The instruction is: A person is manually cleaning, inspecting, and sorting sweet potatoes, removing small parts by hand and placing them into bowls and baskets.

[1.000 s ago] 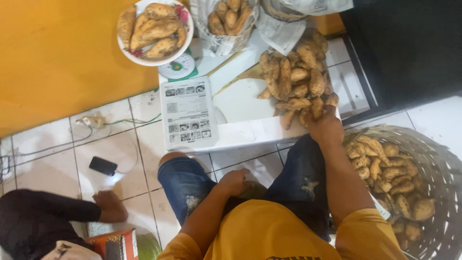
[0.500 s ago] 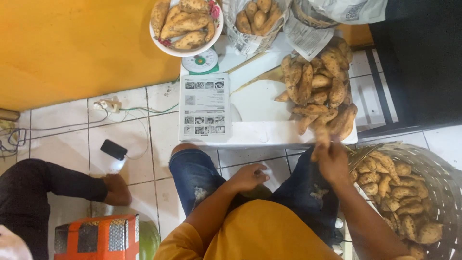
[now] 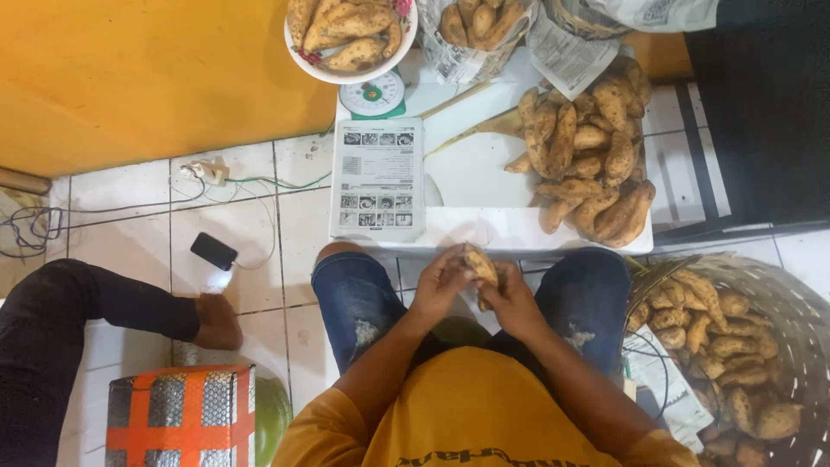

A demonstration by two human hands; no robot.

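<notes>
Seated worker viewed from above, both hands meeting in front of the knees; the left hand [image 3: 443, 285] and the right hand [image 3: 510, 298] each have their fingers curled shut around one brown tuber [image 3: 481, 266], held upright between them at the near edge of the white board [image 3: 471, 169], so that it can be turned and looked over close to the body. A loose pile of tubers [image 3: 588, 164] lies on the board's right half, within reach of the right hand; a woven basket [image 3: 791, 294] (also full of tubers) stands on the floor at the right knee. A printed sheet [image 3: 379, 177] rests on the board's left side; beyond it a dial scale [image 3: 374, 93] carries a bowl [image 3: 350, 39] of tubers. The floor is white tile [image 3: 251, 285]; a dark phone [image 3: 213, 251] with its cable lies there; another person's dark-sleeved leg and foot [image 3: 216, 322] reach in from the left; an orange wall [image 3: 130, 69] closes the far side.
</notes>
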